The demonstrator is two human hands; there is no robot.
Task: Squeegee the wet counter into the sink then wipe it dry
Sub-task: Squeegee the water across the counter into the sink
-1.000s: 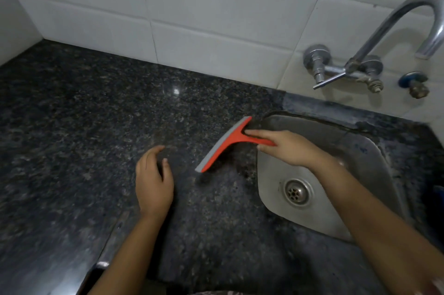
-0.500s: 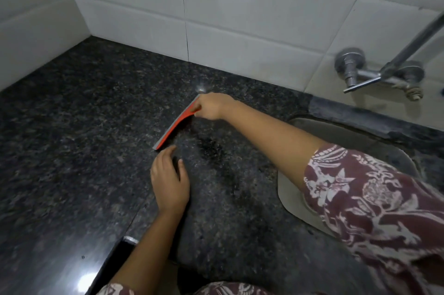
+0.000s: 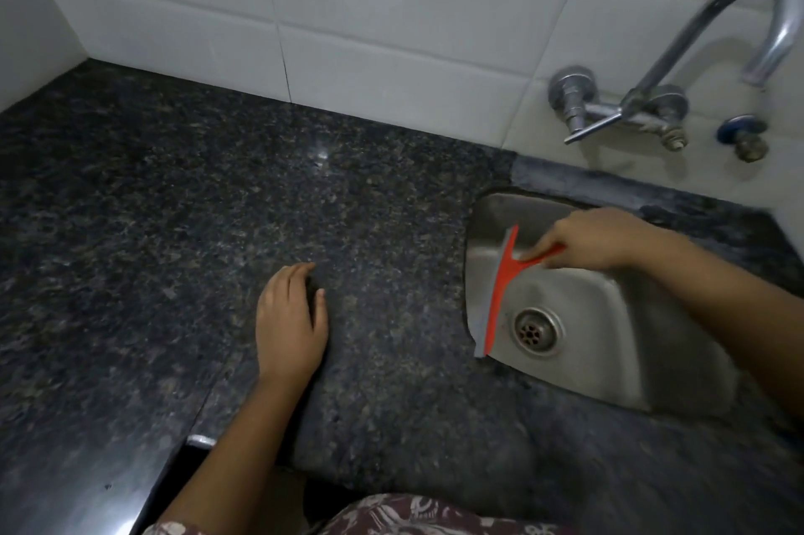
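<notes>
Right grip (image 3: 596, 243) pinches handle of red squeegee (image 3: 500, 290); blade hangs over sink (image 3: 644, 351) at its left rim. Left grip (image 3: 289, 321) flat, empty, on surface (image 3: 152, 208). Advice: blade flat, even pressure, overlapping strokes toward sink.

Right hand (image 3: 596, 240) grips the red plastic squeegee with grey rubber blade (image 3: 496, 299) by its handle, blade over the left edge of the stainless steel sink (image 3: 609, 356). Left hand (image 3: 289, 323) rests on the dark speckled granite counter (image 3: 174, 230).
</notes>
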